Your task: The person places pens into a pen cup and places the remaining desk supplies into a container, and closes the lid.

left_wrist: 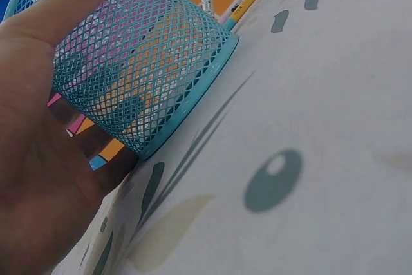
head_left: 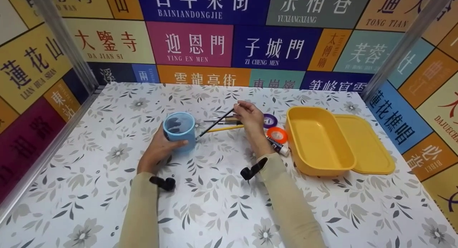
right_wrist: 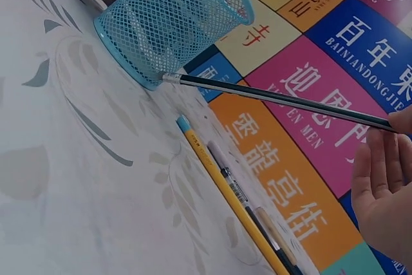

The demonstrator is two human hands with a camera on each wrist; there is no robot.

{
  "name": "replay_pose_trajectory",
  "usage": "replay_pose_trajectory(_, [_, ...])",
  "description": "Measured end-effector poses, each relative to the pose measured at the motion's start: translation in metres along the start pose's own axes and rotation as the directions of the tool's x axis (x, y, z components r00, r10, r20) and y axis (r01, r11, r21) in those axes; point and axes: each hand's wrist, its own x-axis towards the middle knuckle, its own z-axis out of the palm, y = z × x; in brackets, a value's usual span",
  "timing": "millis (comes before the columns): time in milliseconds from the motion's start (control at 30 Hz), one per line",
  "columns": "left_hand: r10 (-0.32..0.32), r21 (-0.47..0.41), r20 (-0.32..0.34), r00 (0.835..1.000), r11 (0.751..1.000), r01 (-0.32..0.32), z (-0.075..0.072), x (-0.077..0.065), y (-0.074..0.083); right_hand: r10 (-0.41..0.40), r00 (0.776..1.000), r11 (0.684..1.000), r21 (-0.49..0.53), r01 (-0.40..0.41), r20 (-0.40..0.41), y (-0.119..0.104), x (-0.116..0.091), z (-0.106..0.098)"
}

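My left hand [head_left: 156, 149] grips a light blue mesh pen cup [head_left: 181, 137], fingers round its far side and thumb across its front. The cup stands upright on the table, and the fingers show through its mesh. Between the thumb and fingertips of my right hand [head_left: 252, 121], one end of a dark striped pencil [head_left: 217, 122] is pinched. It slants down to the left; its eraser end [right_wrist: 171, 78] is beside the cup's lower wall, outside it. Whether they touch I cannot tell. Under that pencil lie a yellow pencil [right_wrist: 222, 185] and several pens [right_wrist: 235, 181].
Right of the right hand lie a purple tape roll [head_left: 274, 121], an orange tape roll [head_left: 285, 135] and a dark tube with a white cap [head_left: 285, 150]. Farther right stands a yellow box [head_left: 315, 140], its lid [head_left: 372, 144] beside it. Sign-printed panels [head_left: 196, 44] wall the table's back and sides.
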Motion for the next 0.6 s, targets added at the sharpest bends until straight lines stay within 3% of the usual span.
replay_pose_trajectory(233, [-0.074,0.000,-0.007,0.997,0.997,0.074,0.002,-0.001,0.001,0.035,0.999,0.990,0.135,-0.040,0.038,0.005,-0.002,0.004])
replay_pose_trajectory(433, [-0.028,-0.004,-0.006,1.000,1.000,0.028,0.001,-0.001,0.000,0.046,0.996,0.981,0.184,-0.059,0.073,-0.003,-0.007,0.005])
replay_pose_trajectory(600, [-0.019,-0.015,0.004,1.000,1.000,0.019,0.002,0.001,0.002,-0.015,0.995,0.981,0.194,-0.004,0.095,-0.018,-0.014,0.005])
